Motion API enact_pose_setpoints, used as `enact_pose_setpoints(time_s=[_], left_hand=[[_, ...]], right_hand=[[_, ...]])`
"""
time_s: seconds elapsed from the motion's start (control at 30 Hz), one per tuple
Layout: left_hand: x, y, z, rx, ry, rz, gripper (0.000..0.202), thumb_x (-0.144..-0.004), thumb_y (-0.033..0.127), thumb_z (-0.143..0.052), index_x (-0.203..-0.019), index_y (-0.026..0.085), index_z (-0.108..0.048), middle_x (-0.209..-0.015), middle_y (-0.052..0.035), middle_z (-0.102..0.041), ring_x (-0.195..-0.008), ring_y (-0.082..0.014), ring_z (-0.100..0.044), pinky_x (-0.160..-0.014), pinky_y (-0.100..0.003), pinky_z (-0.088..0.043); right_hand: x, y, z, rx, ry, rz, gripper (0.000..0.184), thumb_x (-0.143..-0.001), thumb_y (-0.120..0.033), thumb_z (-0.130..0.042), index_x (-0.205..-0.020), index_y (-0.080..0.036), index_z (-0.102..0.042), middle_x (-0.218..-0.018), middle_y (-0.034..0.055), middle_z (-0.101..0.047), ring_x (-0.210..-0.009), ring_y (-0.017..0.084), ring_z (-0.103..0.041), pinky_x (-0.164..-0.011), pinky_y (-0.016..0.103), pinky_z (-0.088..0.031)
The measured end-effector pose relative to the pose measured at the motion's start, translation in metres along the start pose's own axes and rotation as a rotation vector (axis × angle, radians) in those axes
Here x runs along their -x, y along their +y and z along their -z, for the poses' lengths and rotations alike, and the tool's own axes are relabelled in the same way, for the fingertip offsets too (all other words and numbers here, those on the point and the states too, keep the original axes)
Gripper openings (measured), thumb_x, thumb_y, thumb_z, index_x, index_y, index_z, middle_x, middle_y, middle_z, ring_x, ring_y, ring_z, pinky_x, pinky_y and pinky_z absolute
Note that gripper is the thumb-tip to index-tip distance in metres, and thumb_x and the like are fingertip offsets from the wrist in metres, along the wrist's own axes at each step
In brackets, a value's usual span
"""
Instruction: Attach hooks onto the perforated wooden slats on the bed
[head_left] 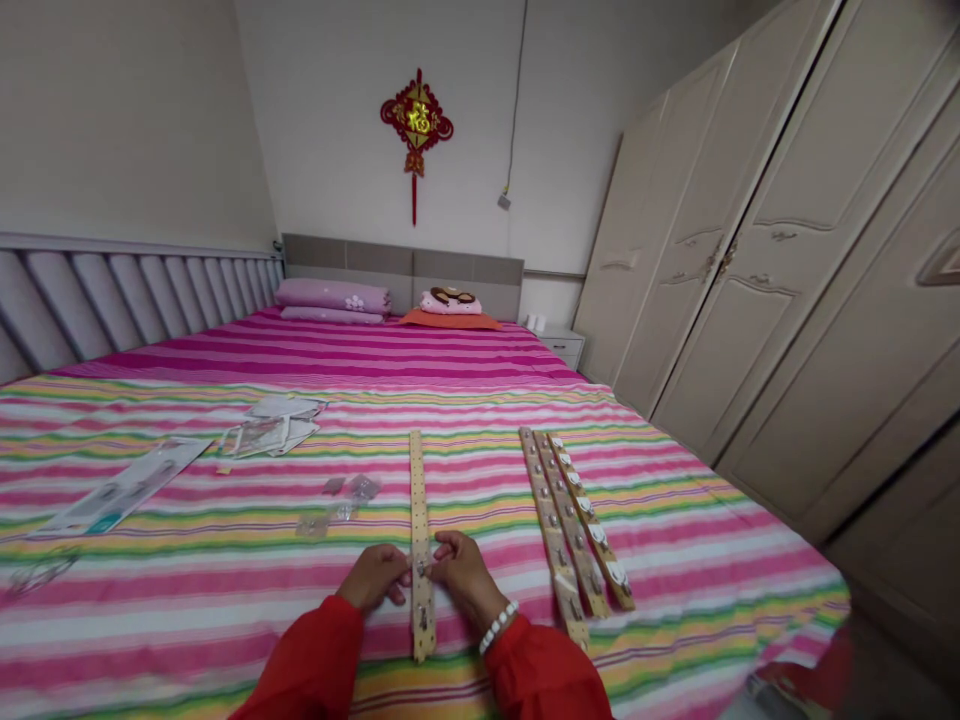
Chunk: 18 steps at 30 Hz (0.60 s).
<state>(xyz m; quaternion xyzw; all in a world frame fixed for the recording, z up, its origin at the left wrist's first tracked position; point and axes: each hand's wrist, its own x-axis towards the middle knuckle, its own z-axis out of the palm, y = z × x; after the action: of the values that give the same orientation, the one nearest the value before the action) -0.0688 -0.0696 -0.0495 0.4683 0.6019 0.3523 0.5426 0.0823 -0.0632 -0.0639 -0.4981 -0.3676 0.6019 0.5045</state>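
A long, narrow tan strip with rows of small holes [418, 500] lies lengthwise in front of me on the striped cloth. My left hand [377, 577] is closed at its left edge, fingertips against the strip. From the other side, my right hand [466, 578] pinches at a small shiny metal piece [421, 568] on the strip; its exact kind is too small to tell. Nearer to me, another small metal piece [422, 616] sits on the strip's lower end. Small clear plastic bags [347, 511] lie left of the strip.
To the right lie three similar strips bearing small metal pieces, one with white round pieces [598, 535]. Flat packets [274, 428] and a long clear package [127, 488] rest at the left. A bed rail [150, 295] borders the left; wardrobes [780, 240] stand right.
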Motion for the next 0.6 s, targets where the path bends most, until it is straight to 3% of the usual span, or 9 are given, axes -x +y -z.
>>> enact_pose_setpoints(time_s=[0.13, 0.37, 0.6], left_hand=[[-0.005, 0.017, 0.003, -0.183, -0.046, 0.045, 0.042, -0.064, 0.056, -0.06, -0.049, 0.017, -0.05, -0.036, 0.0039, -0.049, -0.028, -0.0068, -0.035, -0.038, -0.024, -0.027], [-0.012, 0.047, 0.0, -0.454, -0.079, 0.098, 0.047, -0.063, 0.051, -0.069, -0.039, 0.017, -0.048, -0.034, 0.0029, -0.048, -0.031, -0.0078, -0.037, -0.043, -0.026, -0.03], [-0.021, 0.045, 0.002, -0.495, -0.141, 0.11, 0.049, -0.061, 0.051, -0.072, -0.033, 0.018, -0.049, -0.033, -0.0004, -0.05, -0.032, -0.0104, -0.039, -0.043, -0.026, -0.032]], right_hand=[[-0.001, -0.001, 0.0, 0.016, -0.004, -0.018, 0.048, -0.036, -0.002, -0.066, -0.08, -0.018, -0.059, -0.062, -0.009, -0.05, -0.054, 0.011, -0.05, -0.052, 0.024, -0.04], [-0.004, 0.004, 0.001, 0.036, -0.015, -0.022, 0.051, -0.035, -0.003, -0.068, -0.083, -0.017, -0.059, -0.065, -0.008, -0.05, -0.055, 0.012, -0.05, -0.053, 0.025, -0.042], [-0.005, 0.009, -0.004, 0.226, 0.032, 0.026, 0.057, -0.035, -0.007, -0.076, -0.089, -0.018, -0.062, -0.067, -0.0075, -0.049, -0.059, 0.012, -0.05, -0.053, 0.023, -0.042]])
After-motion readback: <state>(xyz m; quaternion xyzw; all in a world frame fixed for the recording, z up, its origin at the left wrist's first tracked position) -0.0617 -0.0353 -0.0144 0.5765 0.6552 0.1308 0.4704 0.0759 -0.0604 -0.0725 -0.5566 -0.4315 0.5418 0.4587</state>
